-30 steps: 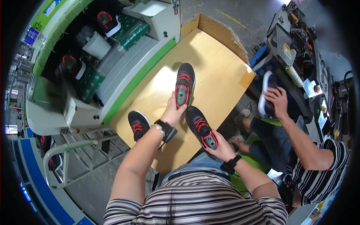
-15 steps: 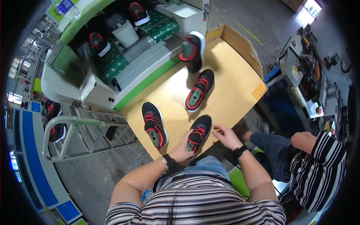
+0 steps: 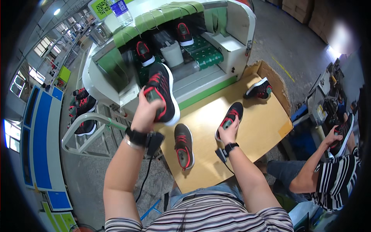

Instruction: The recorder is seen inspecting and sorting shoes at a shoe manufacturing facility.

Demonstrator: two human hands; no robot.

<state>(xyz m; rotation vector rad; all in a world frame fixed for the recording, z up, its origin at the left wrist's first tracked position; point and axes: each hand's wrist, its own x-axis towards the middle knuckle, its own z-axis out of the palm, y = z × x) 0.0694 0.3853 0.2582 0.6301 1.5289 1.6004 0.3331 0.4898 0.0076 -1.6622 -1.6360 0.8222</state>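
Over the bench [image 3: 255, 127], left hand [image 3: 146, 112] is gripping a raised sneaker [image 3: 162, 94]; right hand [image 3: 228, 133] is clutching another shoe [image 3: 231, 116].

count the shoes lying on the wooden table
3. One near the front edge, toe toward the person; one mid-table under the right hand; one at the far right corner. The left hand holds a fourth shoe up off the table.

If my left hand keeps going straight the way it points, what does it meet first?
Probably the green-belted conveyor machine: the left hand lifts a black-and-red sneaker toward its opening, though depth is unclear.
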